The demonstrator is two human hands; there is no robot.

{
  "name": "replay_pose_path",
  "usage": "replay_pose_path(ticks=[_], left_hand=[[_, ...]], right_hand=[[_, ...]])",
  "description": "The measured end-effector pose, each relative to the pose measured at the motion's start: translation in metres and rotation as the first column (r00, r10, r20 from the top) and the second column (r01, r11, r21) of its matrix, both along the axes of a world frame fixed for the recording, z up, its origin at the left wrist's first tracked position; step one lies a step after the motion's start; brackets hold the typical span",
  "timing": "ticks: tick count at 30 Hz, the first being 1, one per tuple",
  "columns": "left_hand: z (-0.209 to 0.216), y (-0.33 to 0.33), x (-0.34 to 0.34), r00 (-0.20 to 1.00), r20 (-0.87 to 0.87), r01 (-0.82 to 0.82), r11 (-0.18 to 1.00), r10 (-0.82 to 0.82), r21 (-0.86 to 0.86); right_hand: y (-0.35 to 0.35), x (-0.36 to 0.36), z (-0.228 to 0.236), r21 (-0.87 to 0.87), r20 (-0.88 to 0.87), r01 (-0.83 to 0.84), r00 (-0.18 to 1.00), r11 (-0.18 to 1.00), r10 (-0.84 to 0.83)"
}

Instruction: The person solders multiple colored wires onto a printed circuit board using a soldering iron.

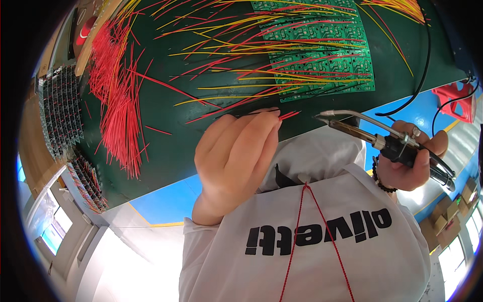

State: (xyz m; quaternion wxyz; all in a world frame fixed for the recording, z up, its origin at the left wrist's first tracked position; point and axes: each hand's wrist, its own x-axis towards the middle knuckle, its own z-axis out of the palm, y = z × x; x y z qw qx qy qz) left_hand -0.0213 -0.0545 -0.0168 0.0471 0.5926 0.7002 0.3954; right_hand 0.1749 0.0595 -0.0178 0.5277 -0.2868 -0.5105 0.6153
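My left hand [236, 153] is closed at the near edge of the green work surface, its fingertips pinching a few red wires [290, 115] whose ends stick out to the right. In my right hand [410, 173] is a soldering iron [354, 132] with a thin metal feed tube along its top. The iron's tip points left, a short way from the wire ends and apart from them. Beyond both hands lies a green circuit board panel [322, 31], with red, yellow and black wires across it and trailing off its left side.
A thick pile of loose red wires [121, 126] lies at the left. Stacked boards [60, 110] stand at the far left edge. More yellow wires [397, 7] lie at the back right. A black cable [425, 65] hangs down near my right hand. A red stool [455, 100] stands beyond the table.
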Motion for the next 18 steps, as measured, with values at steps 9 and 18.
replay_pose_path(ticks=[9, 18], left_hand=[[-0.007, 0.004, 0.0, 0.987, -0.14, -0.062, 0.992, 0.076, 0.106], [-0.008, 0.006, -0.001, 0.958, -0.268, -0.07, 0.987, 0.106, 0.142]], right_hand=[[0.0, -0.01, -0.009, 0.135, -0.012, -0.054, 0.998, 0.989, 0.056], [-0.001, -0.014, -0.006, 0.113, 0.018, -0.031, 0.999, 0.993, 0.029]])
